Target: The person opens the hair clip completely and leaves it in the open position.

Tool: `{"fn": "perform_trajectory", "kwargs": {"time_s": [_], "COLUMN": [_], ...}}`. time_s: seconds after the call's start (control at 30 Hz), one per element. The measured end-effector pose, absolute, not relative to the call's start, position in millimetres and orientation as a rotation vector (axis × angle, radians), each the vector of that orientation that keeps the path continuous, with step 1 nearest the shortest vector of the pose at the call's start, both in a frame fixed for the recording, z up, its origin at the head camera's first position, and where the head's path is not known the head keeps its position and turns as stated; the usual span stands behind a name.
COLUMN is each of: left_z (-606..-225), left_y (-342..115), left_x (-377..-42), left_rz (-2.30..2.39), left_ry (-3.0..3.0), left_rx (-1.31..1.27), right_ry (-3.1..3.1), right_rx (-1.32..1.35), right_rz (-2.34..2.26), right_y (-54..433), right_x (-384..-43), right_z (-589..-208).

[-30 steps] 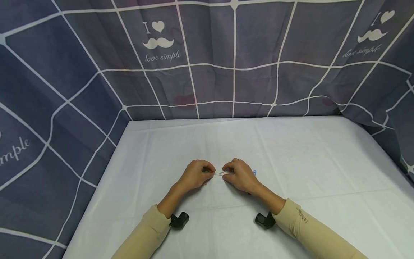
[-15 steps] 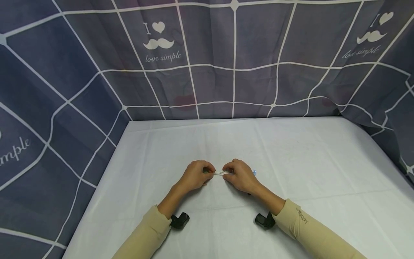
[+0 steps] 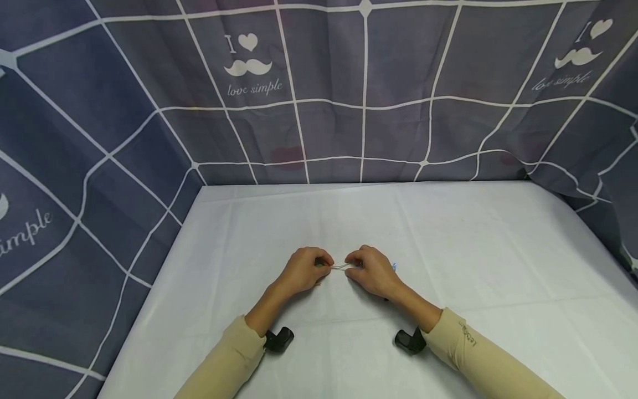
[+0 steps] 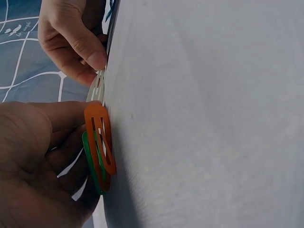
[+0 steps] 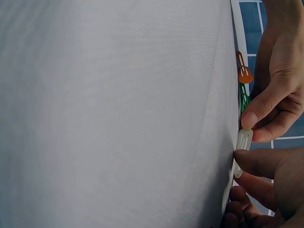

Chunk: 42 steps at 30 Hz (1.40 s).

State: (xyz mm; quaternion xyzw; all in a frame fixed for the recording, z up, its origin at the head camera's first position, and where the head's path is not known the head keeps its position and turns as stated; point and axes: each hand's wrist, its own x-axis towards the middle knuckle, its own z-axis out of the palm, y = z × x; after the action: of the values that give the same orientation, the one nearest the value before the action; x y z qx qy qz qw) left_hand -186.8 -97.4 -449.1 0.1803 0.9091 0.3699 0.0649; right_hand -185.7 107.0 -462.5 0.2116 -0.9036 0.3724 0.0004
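Above the white table my left hand [image 3: 301, 269] and right hand [image 3: 371, 270] face each other, a short gap apart. Between them stretches a white snap hair clip [image 5: 244, 141]. My left thumb and fingertips pinch one end of it, where a green snap hair clip [image 5: 244, 100] also runs in. An orange snap hair clip [image 4: 97, 111] overlaps the green one beside my left palm. The right thumb and forefinger pinch the white clip's other end. A small blue patterned item [image 3: 394, 266] shows just behind the right hand, mostly hidden by it.
A white cloth [image 3: 448, 238] covers the table. Dark grey curtains [image 3: 324, 133] with white grid lines stand along the back and sides. Black wrist cameras [image 3: 280, 339] hang under both beige sleeves [image 3: 478, 349].
Both hands keep their hold on the white hair clip and stay almost still. The whole head view has shifted very slightly.
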Motion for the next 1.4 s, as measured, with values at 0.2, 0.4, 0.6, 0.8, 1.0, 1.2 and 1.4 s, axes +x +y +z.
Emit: {"fn": "perform_trajectory", "kwargs": {"time_s": [0.2,0.4,0.6,0.8,1.0,1.2,1.4], "left_z": [-450.1,-450.5,-449.8,-449.1,-448.7,-447.1,-443.1], "left_y": [-98.0,-98.0,-98.2,-97.8,-97.4,-97.4,-95.1], "left_x": [-185.0,-184.7,-185.3,-186.0,-186.2,-183.5,-177.7], "left_rz": [1.125,1.132,1.135,1.144,1.155,1.18,1.246], "left_ry": [2.748,2.744,2.739,2.722,2.712,2.709,2.778], "left_rx": [0.556,0.561,0.538,0.536,0.544,0.533,0.531], "right_ry": [-2.844,-2.848,-2.855,-2.857,-2.852,-2.844,-2.819], "right_rx": [0.665,0.657,0.661,0.658,0.643,0.646,0.684], "right_rz": [1.182,1.172,1.18,1.205,1.264,1.318,1.315], "right_y": [107.2,107.0,106.7,109.4,113.8,118.1,123.4], "right_x": [-185.0,-184.8,-185.3,-185.3,-183.8,-178.6,-169.9], "right_z": [-463.7,-463.4,-462.0,-460.6,-458.6,-455.2,-449.2]}}
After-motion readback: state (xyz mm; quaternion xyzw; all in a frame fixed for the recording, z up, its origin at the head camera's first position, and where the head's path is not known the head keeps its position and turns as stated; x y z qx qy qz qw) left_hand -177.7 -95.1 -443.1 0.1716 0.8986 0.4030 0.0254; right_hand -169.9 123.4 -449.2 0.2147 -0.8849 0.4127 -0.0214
